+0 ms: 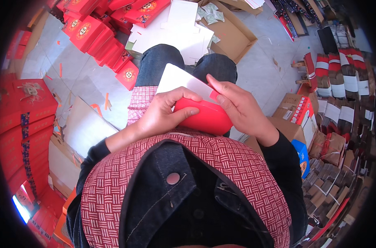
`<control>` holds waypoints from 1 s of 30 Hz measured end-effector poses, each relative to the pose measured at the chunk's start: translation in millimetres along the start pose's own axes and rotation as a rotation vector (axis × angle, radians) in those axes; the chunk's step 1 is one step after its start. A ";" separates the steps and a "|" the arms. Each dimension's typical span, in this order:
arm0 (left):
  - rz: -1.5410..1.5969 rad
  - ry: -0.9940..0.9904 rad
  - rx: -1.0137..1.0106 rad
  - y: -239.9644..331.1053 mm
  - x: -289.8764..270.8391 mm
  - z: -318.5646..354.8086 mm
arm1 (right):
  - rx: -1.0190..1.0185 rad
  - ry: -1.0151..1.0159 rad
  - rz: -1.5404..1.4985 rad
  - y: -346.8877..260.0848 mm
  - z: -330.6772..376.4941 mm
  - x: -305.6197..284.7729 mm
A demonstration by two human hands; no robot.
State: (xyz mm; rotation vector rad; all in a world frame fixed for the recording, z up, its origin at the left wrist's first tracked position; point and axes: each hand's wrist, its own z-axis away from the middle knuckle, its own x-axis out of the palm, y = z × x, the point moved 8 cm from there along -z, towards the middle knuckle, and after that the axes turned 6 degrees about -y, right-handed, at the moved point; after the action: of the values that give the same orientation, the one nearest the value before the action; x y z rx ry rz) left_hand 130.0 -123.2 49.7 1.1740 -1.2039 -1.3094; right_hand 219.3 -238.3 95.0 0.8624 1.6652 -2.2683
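A red cardboard box piece [206, 119] with a white inner face [179, 80] rests over my lap, tilted, its far end above my knees. My left hand [171, 108] pinches its left edge, the thumb lying on the red side and the fingers bent over the white face. At the right edge my right hand [237, 103] grips the same piece, thumb and fingers around a small red flap [214, 95]. The underside of the piece is hidden.
Beyond my knees lie white cardboard sheets [182, 20] beside an open brown carton [237, 37] and small clear packets [211, 13]. Finished-looking red boxes [86, 33] are heaped at the far left. Red box stacks [31, 107] stand left; bundled cardboard strips [332, 115] fill the right.
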 end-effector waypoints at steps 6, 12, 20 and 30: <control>-0.093 0.019 0.009 4.3 -2.3 0.0 | -0.035 -0.001 0.146 -12.1 -1.3 6.7; -0.088 0.026 0.007 4.7 -4.1 -0.4 | -0.041 0.022 0.208 -11.2 -3.2 13.2; 0.404 0.146 -0.147 -15.5 -5.6 2.3 | -0.070 0.020 0.200 -11.7 1.5 13.9; 0.705 0.113 -0.266 -28.8 -0.4 0.2 | -0.057 -0.109 -0.066 -4.5 3.0 11.0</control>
State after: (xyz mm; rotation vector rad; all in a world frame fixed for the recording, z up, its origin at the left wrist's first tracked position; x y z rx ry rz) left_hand 128.6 -121.6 21.0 0.5395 -1.1658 -0.8167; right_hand 207.2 -237.5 93.1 0.6677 1.7244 -2.2551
